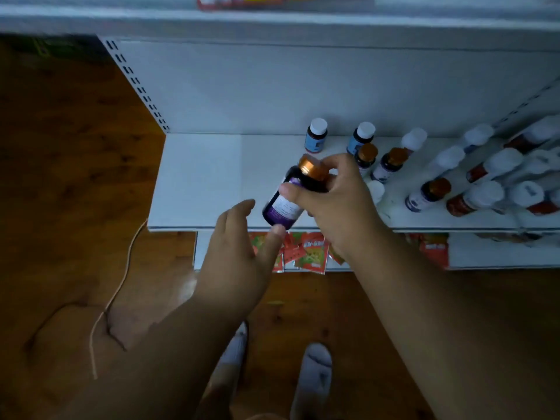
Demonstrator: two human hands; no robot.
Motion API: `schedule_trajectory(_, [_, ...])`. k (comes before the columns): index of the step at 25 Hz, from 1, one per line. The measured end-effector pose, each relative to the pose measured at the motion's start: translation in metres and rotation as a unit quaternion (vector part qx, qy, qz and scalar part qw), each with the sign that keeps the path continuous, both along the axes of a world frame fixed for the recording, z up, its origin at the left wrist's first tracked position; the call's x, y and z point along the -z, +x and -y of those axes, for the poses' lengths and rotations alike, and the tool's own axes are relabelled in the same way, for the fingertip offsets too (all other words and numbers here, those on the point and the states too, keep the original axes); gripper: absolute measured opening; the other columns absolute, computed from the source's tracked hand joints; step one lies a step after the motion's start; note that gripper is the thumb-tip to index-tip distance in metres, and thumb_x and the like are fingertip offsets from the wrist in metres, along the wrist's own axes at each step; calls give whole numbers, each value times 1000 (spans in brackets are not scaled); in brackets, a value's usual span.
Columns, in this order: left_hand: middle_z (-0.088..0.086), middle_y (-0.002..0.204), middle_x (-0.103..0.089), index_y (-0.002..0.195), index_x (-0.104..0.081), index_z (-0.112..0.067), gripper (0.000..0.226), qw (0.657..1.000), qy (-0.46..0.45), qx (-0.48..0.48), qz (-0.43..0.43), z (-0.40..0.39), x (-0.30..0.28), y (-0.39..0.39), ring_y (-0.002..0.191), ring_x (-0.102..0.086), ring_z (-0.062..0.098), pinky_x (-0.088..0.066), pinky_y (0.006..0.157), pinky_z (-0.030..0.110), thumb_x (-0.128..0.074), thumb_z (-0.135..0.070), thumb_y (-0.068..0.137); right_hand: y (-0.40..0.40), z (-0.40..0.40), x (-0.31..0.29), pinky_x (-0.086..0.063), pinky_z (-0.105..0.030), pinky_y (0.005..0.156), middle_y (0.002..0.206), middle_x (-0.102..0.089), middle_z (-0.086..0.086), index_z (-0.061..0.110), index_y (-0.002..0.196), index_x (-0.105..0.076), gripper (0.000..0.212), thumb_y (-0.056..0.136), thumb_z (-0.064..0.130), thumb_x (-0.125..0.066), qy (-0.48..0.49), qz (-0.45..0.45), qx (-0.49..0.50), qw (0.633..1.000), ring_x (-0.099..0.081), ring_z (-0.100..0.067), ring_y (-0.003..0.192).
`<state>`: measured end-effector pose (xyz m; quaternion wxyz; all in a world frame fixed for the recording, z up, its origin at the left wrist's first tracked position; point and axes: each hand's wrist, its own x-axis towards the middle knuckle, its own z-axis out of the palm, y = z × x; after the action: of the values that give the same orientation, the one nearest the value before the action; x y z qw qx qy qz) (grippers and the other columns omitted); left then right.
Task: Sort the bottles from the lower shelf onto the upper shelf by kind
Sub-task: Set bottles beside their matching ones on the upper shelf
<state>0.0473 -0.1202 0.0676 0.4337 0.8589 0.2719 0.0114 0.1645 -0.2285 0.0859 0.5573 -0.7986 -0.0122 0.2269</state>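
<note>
Over the shelf [197, 177], the right hand [333, 204] grips a half-hidden purple bottle [283, 204]; the left hand [239, 253], fingers relaxed, touches its base.

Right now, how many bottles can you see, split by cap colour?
Gold-capped bottles: 4, one of them held in the right hand
White-capped bottles: at least 10; the blurred right edge prevents an exact count
Total: at least 14

Bottles [430, 194] crowd the shelf's [200, 177] right half, packets [306, 253] below
</note>
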Motion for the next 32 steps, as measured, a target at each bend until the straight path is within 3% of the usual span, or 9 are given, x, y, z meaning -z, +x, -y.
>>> schedule_trajectory(4, [-8, 142, -45, 144, -36, -29, 72, 993, -112, -35, 27, 39, -132, -62, 124, -44, 4, -35, 88, 14, -25, -68, 84, -73, 42, -111, -58, -49, 85, 116, -69, -10, 19, 120, -60, 39, 85, 29, -72, 225, -211, 45, 950, -68, -26, 105])
schedule_trajectory(7, [-15, 138, -47, 142, -38, -35, 77, 989, -144, -25, 37, 61, -193, -90, 124, -46, 6, -39, 94, 23, -19, -76, 80, -105, 68, -174, -57, -48, 86, 119, -68, -14, 18, 126, -57, 64, 74, 53, -72, 235, -296, 51, 924, -67, -30, 106])
schedule_trajectory(11, [-15, 143, -45, 140, -37, -38, 86, 989, -140, 1, 55, 58, -232, -96, 130, -43, 8, -40, 106, 32, -17, -84, 70, -109, 77, -236, -58, -46, 80, 96, -65, -5, 20, 111, -58, 73, 52, 57, -77, 231, -240, 18, 943, -68, -28, 93])
schedule_trajectory(16, [-20, 144, -40, 141, -34, -39, 65, 989, -110, 64, 80, 14, -266, -64, 130, -40, 1, -32, 89, 12, -22, -73, 87, -81, 34, -292, -58, -38, 62, 87, -67, -11, 14, 109, -60, 59, 63, 46, -75, 287, -208, 38, 934, -71, -24, 69])
schedule_trajectory(20, [-21, 140, -43, 137, -35, -43, 53, 984, -76, 119, 105, -49, -281, -25, 125, -41, -3, -34, 88, 11, -23, -68, 93, -49, -18, -310, -59, -49, 81, 96, -69, -18, 10, 113, -60, 51, 73, 40, -71, 355, -220, 68, 906, -72, -33, 87])
schedule_trajectory(23, [-16, 144, -41, 142, -34, -37, 64, 984, -51, 135, 106, -87, -289, 7, 121, -39, -1, -34, 86, 12, -20, -68, 88, -20, -46, -316, -56, -53, 85, 107, -63, -22, 12, 105, -61, 24, 87, 27, -55, 408, -239, 74, 878, -67, -40, 98])
schedule_trajectory(25, [-11, 146, -42, 144, -35, -32, 70, 983, -36, 152, 98, -104, -291, 29, 125, -40, 4, -32, 94, 21, -19, -67, 85, 1, -57, -314, -53, -55, 89, 106, -63, -20, 12, 105, -60, 17, 95, 18, -49, 378, -215, 90, 896, -63, -39, 102])
schedule_trajectory(29, [-3, 149, -41, 145, -35, -28, 75, 982, 31, 180, 52, -124, -282, 83, 124, -45, 12, -37, 100, 30, -20, -70, 85, 54, -81, -308, -51, -56, 97, 79, -71, 0, 12, 93, -64, 15, 89, 24, -72, 238, -114, 91, 960, -65, -23, 89])
schedule_trajectory(32, [-1, 152, -37, 146, -34, -28, 75, 979, 79, 186, 20, -126, -276, 116, 130, -43, 18, -40, 106, 38, -26, -71, 85, 95, -91, -301, -53, -52, 95, 89, -72, 0, 18, 94, -65, 32, 75, 36, -84, 128, -65, 86, 986, -66, -21, 95])
